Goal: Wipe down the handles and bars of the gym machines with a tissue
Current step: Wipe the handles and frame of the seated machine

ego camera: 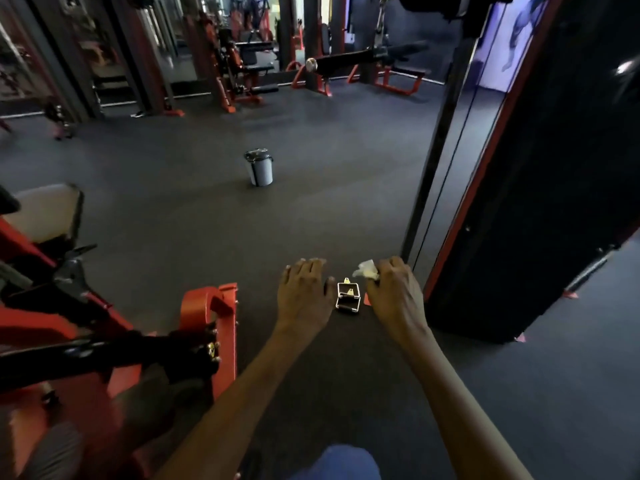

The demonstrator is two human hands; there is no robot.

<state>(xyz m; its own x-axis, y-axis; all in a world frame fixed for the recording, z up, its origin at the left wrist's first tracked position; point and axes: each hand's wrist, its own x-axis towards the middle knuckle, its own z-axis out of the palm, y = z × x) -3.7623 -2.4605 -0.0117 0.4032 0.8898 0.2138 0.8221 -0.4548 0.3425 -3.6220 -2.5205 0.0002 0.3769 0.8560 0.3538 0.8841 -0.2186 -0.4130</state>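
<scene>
We see both arms reaching forward, low centre of frame. Left hand (304, 292): back up, fingers loosely spread and slightly bent, holding nothing; whether the fingertips touch the floor (311, 209) we can't tell. Right hand (394, 292): fingers curled, pinching a crumpled white tissue (365, 270) that sticks out at the knuckle side, toward upper left of the hand.

Between the two hands, a small metal cable handle (348, 297) lies on the floor: chrome frame, dark grip at its near end. It sits just beside the right hand and near the left thumb; contact with either isn't clear. A small orange patch shows right next to it, against the right hand.

Right of frame: tall black machine column (540, 202) with a red edge, base just right of the right hand. Lower left: red and black machine (207, 323) with an orange bracket, near the left forearm. Mid-frame, well away from the hands: a grey bin (259, 168) standing on the floor. Top of frame: more red-framed benches (363, 60) and racks, blurred. Bottom centre: a blue-clad knee (343, 462).
</scene>
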